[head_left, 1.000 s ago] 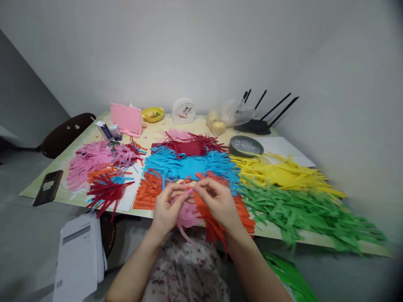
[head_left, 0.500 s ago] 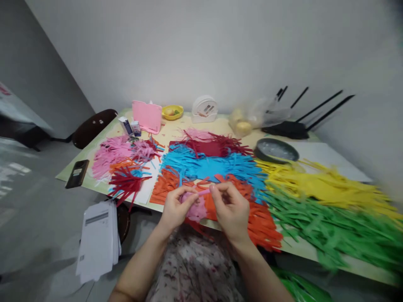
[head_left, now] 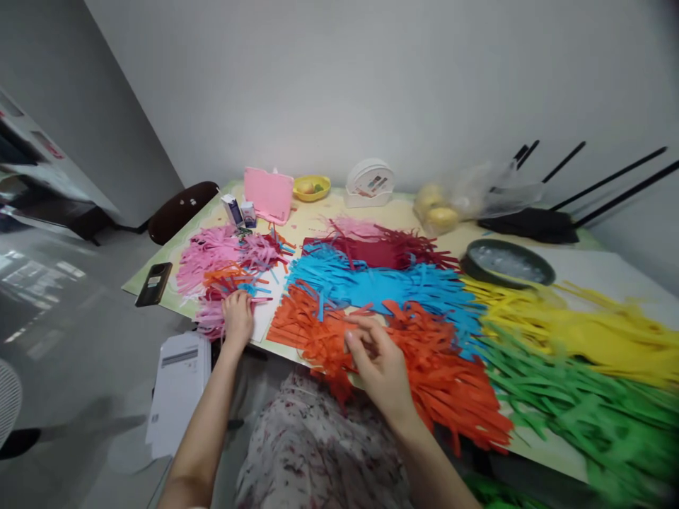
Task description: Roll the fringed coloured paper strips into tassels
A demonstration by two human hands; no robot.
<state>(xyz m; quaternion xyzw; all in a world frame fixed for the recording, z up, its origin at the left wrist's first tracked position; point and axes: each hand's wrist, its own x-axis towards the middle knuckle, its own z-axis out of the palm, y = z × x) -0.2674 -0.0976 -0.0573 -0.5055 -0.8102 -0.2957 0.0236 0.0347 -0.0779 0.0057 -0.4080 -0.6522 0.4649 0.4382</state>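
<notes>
My left hand point(head_left: 237, 316) lies at the left pile, its fingers bent over a pink fringed tassel point(head_left: 211, 318) at the table's front edge. Under and behind the fingertips are red, orange and blue tassels point(head_left: 225, 277), with a larger pink bunch point(head_left: 204, 251) beyond. My right hand point(head_left: 379, 360) hovers over the orange fringed sheet point(head_left: 424, 353); its thumb and index finger are apart and nothing shows between them. Behind the orange sheet lie a blue fringed sheet point(head_left: 366, 286) and a dark red one point(head_left: 374, 253).
Yellow point(head_left: 588, 325) and green fringed sheets point(head_left: 578, 385) cover the table's right side, near a dark round bowl point(head_left: 506, 263). At the back stand a pink tablet case point(head_left: 268, 194), a yellow dish point(head_left: 312, 188) and a white holder point(head_left: 370, 185). A phone point(head_left: 153, 284) rests at the left edge.
Both hands were together over the orange sheet with a pink fringed piece. My left hand has carried it left to the tassel pile; my right hand stays over the orange sheet. The view has shifted left.
</notes>
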